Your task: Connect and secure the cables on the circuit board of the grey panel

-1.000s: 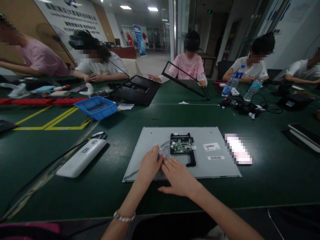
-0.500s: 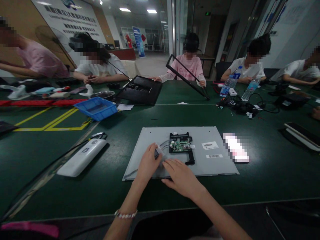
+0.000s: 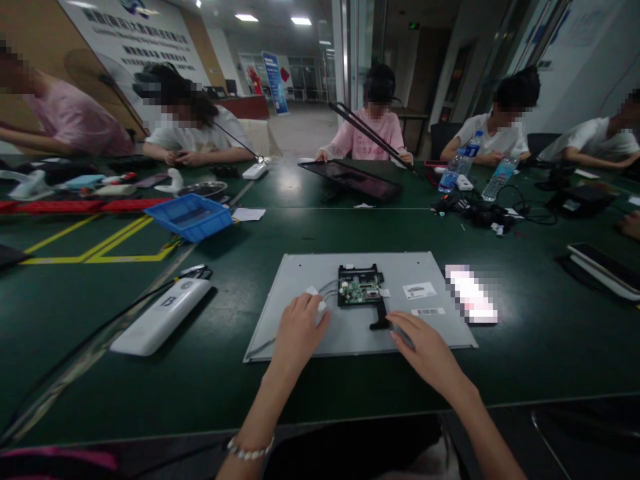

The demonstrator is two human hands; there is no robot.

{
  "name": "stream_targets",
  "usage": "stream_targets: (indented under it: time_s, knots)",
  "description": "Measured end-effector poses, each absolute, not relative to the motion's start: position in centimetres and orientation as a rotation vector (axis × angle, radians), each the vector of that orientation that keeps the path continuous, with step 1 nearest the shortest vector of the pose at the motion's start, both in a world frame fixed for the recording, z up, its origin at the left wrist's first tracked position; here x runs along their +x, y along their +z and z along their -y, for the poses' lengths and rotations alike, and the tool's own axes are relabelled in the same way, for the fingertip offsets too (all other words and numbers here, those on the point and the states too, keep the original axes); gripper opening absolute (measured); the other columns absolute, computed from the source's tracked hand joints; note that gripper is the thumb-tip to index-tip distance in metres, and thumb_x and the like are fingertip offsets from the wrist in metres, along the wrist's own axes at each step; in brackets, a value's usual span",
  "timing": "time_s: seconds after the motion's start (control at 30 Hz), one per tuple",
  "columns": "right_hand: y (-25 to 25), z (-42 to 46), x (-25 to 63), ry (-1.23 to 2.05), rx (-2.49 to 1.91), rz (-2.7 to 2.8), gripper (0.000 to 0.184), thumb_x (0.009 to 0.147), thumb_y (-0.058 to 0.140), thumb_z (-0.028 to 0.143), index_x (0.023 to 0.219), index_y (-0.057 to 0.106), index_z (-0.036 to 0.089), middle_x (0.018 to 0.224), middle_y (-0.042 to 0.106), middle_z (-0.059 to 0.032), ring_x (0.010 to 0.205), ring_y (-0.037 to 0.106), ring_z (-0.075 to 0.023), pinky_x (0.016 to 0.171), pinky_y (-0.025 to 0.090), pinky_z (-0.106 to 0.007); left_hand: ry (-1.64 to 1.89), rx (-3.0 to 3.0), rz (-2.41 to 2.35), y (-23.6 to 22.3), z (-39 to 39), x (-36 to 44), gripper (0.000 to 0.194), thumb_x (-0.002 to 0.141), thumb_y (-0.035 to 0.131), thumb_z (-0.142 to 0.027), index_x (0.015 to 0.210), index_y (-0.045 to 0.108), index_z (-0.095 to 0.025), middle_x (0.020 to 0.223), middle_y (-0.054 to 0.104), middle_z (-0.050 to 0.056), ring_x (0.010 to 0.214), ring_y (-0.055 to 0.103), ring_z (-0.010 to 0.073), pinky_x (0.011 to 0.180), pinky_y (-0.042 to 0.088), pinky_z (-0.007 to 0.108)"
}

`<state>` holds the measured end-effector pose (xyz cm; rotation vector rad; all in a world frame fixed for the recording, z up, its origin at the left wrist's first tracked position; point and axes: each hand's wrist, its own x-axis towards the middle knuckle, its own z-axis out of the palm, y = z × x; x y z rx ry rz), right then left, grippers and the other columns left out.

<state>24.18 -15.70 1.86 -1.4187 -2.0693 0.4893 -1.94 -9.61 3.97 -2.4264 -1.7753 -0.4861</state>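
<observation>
Grey panel (image 3: 350,337) flat on counter (image 3: 240,267), lower centre of frame; likely stiff, lift by side edges, circuit board (image 3: 361,293) probably fragile. Left hand (image 3: 303,327) half-curled over panel, right hand (image 3: 427,343) narrow by black bracket (image 3: 381,313), can't tell if holding; panel labels (image 3: 420,291) unreadable, white device (image 3: 163,317) reads "13" or "B"

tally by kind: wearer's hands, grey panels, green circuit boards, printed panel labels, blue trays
Wearer's left hand and right hand: 2
Grey panel: 1
Green circuit board: 1
Upper printed label and lower printed label: 2
Blue tray: 1
Total: 7
</observation>
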Motion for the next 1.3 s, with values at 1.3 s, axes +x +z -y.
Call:
stream_targets:
  time_s: [1.3]
  knots:
    - [0.3, 14.6, 23.4, 0.341, -1.424, 1.867, 0.031, 0.089, 0.040, 0.019, 0.112, 0.060, 0.020, 0.115, 0.061, -0.0085, 0.108, 0.055, -0.0215, 0.096, 0.046, -0.042, -0.602, -2.350, 1.930, 4.9, 8.6, -3.4, 0.024, 0.091, 0.037, -0.022, 0.099, 0.059, -0.018, 0.096, 0.065, 0.007, 0.087, 0.060, 0.0221, 0.077, 0.044, 0.032]
